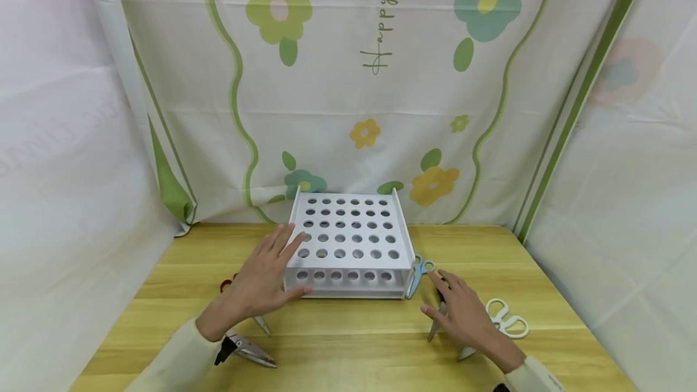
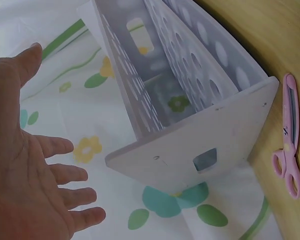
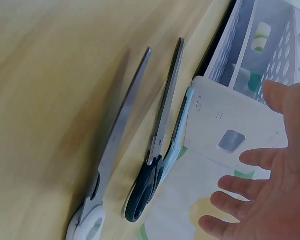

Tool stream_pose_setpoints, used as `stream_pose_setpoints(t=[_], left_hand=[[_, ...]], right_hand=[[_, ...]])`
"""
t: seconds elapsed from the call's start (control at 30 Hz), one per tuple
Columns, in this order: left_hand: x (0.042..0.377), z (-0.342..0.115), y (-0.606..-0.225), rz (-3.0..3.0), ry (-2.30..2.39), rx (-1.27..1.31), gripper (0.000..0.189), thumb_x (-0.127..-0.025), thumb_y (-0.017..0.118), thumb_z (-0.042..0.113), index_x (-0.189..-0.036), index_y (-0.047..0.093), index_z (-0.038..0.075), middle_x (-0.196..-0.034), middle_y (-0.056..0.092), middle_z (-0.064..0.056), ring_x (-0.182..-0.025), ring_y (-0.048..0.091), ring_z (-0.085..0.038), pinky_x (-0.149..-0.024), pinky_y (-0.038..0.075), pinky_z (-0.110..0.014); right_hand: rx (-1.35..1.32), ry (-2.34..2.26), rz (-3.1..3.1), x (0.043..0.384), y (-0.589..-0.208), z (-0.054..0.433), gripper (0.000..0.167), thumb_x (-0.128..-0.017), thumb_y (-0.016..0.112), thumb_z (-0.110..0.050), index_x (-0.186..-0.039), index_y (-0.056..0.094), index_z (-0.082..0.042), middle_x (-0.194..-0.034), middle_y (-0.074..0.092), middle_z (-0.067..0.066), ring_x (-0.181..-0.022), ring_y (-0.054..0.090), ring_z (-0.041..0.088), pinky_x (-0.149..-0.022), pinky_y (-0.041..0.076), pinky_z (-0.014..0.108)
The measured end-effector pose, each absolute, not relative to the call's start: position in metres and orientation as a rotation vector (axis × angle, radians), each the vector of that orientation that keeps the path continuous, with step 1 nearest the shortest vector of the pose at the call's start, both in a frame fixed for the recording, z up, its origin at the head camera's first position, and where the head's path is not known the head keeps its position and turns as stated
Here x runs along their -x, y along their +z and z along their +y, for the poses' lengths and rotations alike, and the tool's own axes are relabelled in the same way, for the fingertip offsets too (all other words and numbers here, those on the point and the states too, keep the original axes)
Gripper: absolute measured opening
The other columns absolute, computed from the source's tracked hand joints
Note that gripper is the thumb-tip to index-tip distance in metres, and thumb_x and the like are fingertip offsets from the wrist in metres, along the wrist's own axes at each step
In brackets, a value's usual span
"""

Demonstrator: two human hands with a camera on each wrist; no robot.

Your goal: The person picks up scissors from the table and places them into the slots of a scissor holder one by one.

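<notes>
A white rack (image 1: 348, 247) with rows of round holes stands on the table, its side panel (image 2: 190, 145) with a rectangular cutout showing in the left wrist view. My left hand (image 1: 261, 277) hovers by the rack's left side, fingers spread, holding nothing; its palm (image 2: 25, 185) appears apart from the panel. On the other side, my right hand (image 1: 463, 313) is held above black-handled scissors (image 3: 147, 185), its fingers extended and holding nothing. Light blue scissors (image 1: 418, 276) lie against the rack's right side. White-handled scissors (image 1: 509, 321) lie farther right, partly hidden by my right hand in the head view.
Pink scissors (image 2: 290, 140) lie beside the rack's left side. Under my left arm are scissors with a red handle (image 1: 225, 285) and another pair with broad grey blades (image 1: 251, 351). A flowered cloth (image 1: 359, 89) hangs behind the wooden table (image 1: 359, 356) and along both sides.
</notes>
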State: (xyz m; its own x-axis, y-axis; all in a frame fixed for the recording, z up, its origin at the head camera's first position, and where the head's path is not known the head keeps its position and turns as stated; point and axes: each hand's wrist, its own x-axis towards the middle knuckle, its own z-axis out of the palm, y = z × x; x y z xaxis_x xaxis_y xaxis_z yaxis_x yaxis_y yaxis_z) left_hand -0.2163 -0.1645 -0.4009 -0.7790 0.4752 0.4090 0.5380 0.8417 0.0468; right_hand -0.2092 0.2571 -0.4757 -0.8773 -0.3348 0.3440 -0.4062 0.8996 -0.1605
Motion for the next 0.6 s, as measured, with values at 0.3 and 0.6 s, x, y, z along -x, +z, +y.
stream_pose_setpoints(t=[0.3, 0.6], left_hand=[[0.219, -0.172, -0.404, -2.716, -0.293, 0.681, 0.101, -0.083, 0.064, 0.066, -0.156, 0.025, 0.008, -0.164, 0.013, -0.021, -0.15, 0.015, -0.041, -0.117, 0.024, -0.056], [0.221, -0.174, -0.406, -2.722, -0.366, 0.675, 0.102, -0.084, 0.067, 0.061, -0.154, 0.026, 0.0, -0.16, 0.021, -0.025, -0.148, 0.023, -0.042, -0.115, 0.03, -0.055]], right_hand=[[-0.504, 0.474, -2.823, 0.22, -0.476, 0.264, 0.068, -0.095, 0.062, -0.045, -0.148, 0.044, -0.007, -0.143, 0.048, 0.028, -0.129, 0.047, 0.048, -0.097, 0.043, 0.064], [-0.501, 0.574, -2.861, 0.229, -0.477, 0.267, 0.065, -0.096, 0.061, -0.042, -0.147, 0.045, -0.004, -0.144, 0.047, 0.028, -0.129, 0.047, 0.048, -0.098, 0.043, 0.063]])
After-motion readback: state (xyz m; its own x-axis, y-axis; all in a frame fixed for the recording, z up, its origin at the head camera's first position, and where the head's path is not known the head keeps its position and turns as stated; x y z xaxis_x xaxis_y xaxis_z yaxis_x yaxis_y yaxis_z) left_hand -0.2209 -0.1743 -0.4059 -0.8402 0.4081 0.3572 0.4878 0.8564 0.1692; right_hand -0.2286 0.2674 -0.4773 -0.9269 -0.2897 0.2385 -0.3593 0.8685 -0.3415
